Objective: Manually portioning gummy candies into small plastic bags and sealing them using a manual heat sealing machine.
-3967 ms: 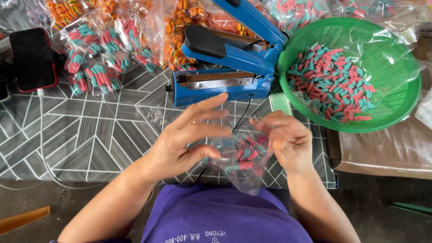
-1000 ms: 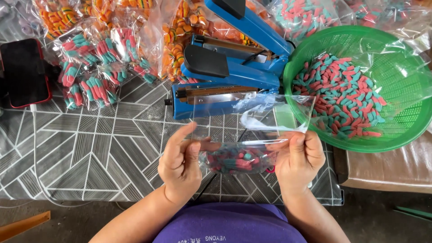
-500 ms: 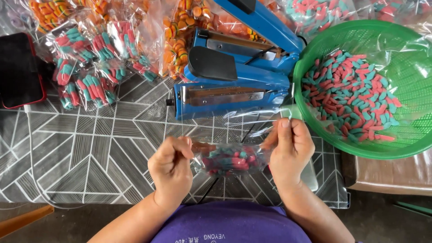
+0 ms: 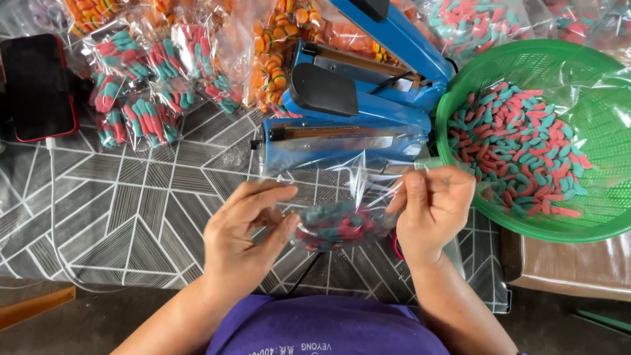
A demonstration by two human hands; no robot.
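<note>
Both hands hold a small clear plastic bag [image 4: 342, 220] filled with red and teal gummy candies, just in front of a blue heat sealer [image 4: 342, 138]. My left hand [image 4: 246, 230] pinches the bag's left side with thumb and fingers. My right hand [image 4: 434, 207] grips the bag's upper right edge, its fingers closed. The bag's open top is stretched out toward the sealer's bar. The sealer's arm [image 4: 394, 33] is raised.
A green plastic basket [image 4: 591, 79] of loose red and teal candies stands at the right. Sealed candy bags [image 4: 141, 98] lie at the back left, orange ones [image 4: 276, 59] behind the sealer. A dark phone [image 4: 39, 85] with a cable rests at the far left on the patterned cloth [image 4: 118, 223].
The bag has been pulled flat between the hands and brought closer to the sealer. Four seconds ago the hands were still gathering its top nearer my body.
</note>
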